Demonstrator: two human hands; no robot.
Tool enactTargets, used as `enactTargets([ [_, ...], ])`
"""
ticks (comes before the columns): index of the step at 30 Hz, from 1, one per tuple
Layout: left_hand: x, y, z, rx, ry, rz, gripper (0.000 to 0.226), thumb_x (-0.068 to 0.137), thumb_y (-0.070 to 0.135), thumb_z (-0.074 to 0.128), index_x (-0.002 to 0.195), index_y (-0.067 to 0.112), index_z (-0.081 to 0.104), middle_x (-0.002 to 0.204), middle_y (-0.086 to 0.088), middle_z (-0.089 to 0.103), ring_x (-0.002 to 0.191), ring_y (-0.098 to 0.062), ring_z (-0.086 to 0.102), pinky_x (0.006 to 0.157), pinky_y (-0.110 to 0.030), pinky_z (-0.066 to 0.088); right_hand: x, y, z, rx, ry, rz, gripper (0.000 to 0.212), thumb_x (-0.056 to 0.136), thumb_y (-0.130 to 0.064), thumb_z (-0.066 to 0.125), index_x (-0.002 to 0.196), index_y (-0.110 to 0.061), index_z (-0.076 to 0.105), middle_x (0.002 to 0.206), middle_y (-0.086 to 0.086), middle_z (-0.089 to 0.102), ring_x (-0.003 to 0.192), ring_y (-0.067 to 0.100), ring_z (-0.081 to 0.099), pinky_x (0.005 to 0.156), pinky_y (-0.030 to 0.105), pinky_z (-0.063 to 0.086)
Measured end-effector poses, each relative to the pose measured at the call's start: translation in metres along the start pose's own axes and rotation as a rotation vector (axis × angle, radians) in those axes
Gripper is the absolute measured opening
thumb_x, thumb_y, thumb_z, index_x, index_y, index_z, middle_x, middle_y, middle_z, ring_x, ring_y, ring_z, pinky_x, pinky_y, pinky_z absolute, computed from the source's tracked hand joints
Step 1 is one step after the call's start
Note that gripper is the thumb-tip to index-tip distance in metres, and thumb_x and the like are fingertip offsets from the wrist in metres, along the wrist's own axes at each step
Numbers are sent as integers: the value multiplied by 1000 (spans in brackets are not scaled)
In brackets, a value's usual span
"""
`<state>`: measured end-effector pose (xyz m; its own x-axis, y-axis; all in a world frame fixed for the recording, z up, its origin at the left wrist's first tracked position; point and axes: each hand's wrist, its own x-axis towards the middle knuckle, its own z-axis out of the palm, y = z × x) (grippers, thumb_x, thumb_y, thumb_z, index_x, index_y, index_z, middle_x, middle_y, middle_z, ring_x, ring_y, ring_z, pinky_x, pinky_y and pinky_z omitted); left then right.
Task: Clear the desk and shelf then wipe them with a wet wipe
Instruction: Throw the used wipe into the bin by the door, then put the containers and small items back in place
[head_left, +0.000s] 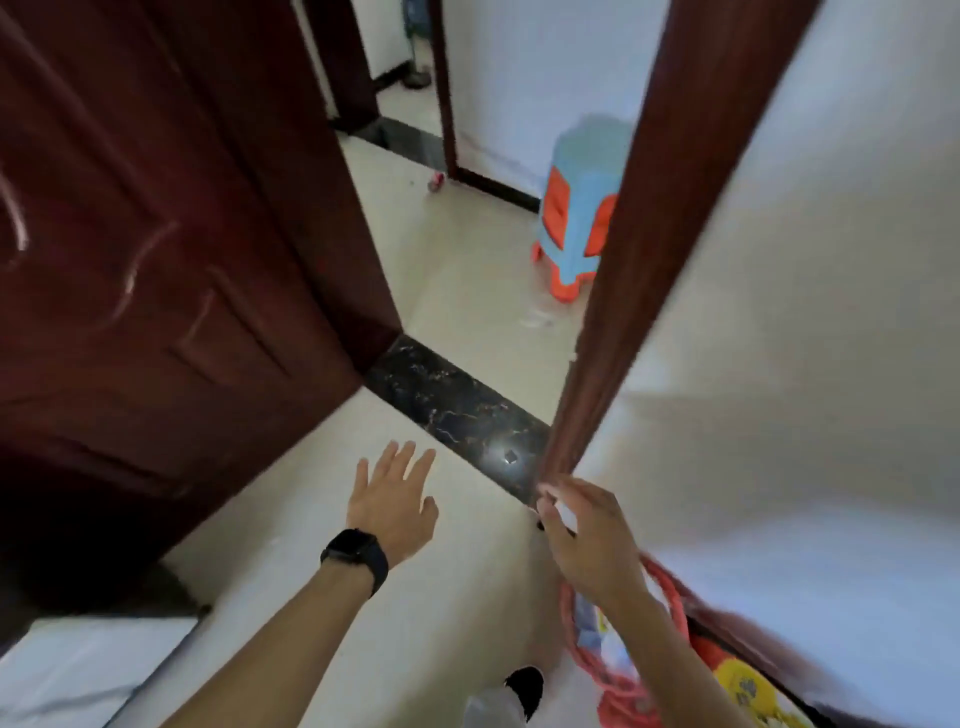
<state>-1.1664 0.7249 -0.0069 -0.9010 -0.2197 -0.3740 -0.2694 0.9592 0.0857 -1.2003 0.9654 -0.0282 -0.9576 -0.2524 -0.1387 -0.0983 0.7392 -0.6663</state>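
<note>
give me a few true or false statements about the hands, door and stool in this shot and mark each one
1. The left hand is spread open and holds nothing. True.
2. A black watch sits on the right wrist. False: it is on the left wrist.
3. The dark red door stands open, with a black marble threshold across the doorway. True.
4. The stool beyond the doorway is green and yellow. False: it is light blue and orange.
5. The right hand pinches something small and whitish at its fingertips. True, though blur hides what it is.
6. The stool lies tipped on its side. False: it stands upright on its feet.
</note>
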Motion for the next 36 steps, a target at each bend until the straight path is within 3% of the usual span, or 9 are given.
enactTargets([
  [3, -53, -85, -7, -135, 80, -195, 59, 98, 40, 37, 154, 32, 20, 163, 3, 14, 151, -19, 4, 122, -48, 4, 12, -89, 16, -92, -35, -372, 29, 95, -39, 57, 119, -28, 71, 131, -9, 62, 128, 16, 47, 110, 29, 35],
  [7, -138, -201, -24, -279, 282, -437, 55, 96, 40, 41, 150, 32, 32, 162, 3, 21, 151, -18, 8, 122, -47, 8, 0, -219, 61, -113, -21, -808, 29, 93, -32, 60, 117, -21, 72, 128, -3, 65, 124, 21, 51, 107, 32, 40],
  [12, -264, -337, -30, -323, 513, -677, 52, 96, 44, 43, 147, 34, 37, 159, 4, 29, 150, -19, 15, 121, -46, 13, -63, -385, 150, -45, -93, -1090, 34, 93, -38, 55, 116, -21, 73, 126, -3, 66, 124, 24, 54, 108, 26, 36],
  [17, -384, -444, -21, -292, 626, -859, 53, 95, 44, 45, 146, 33, 39, 157, 3, 35, 148, -20, 20, 120, -46, 17, -150, -511, 244, -7, -190, -1280, 30, 95, -33, 61, 122, -23, 69, 130, -5, 64, 130, 19, 47, 111, 23, 30],
  [23, -466, -536, -10, -231, 666, -956, 52, 95, 46, 45, 145, 34, 40, 154, 5, 38, 147, -21, 24, 119, -44, 20, -206, -593, 331, 37, -317, -1286, 35, 96, -35, 59, 129, -26, 64, 134, -8, 61, 134, 14, 43, 113, 24, 30],
  [30, -469, -645, -8, -250, 588, -989, 53, 94, 46, 42, 146, 37, 37, 156, 9, 34, 148, -17, 22, 119, -41, 15, -204, -651, 436, -27, -490, -1220, 40, 97, -38, 57, 135, -27, 59, 137, -12, 57, 133, 9, 42, 109, 14, 22],
  [33, -451, -691, -5, -355, 583, -1026, 50, 93, 46, 45, 142, 37, 43, 149, 10, 44, 141, -16, 35, 115, -36, 25, -186, -675, 490, -60, -602, -1149, 44, 97, -41, 56, 139, -28, 53, 138, -14, 55, 132, 9, 43, 107, 17, 29],
  [36, -424, -739, 4, -626, 572, -1099, 49, 92, 47, 49, 140, 34, 47, 140, 7, 53, 130, -19, 47, 106, -32, 37, -164, -705, 550, -129, -746, -1044, 54, 96, -47, 56, 145, -27, 44, 145, -11, 49, 135, 10, 42, 109, 22, 33],
])
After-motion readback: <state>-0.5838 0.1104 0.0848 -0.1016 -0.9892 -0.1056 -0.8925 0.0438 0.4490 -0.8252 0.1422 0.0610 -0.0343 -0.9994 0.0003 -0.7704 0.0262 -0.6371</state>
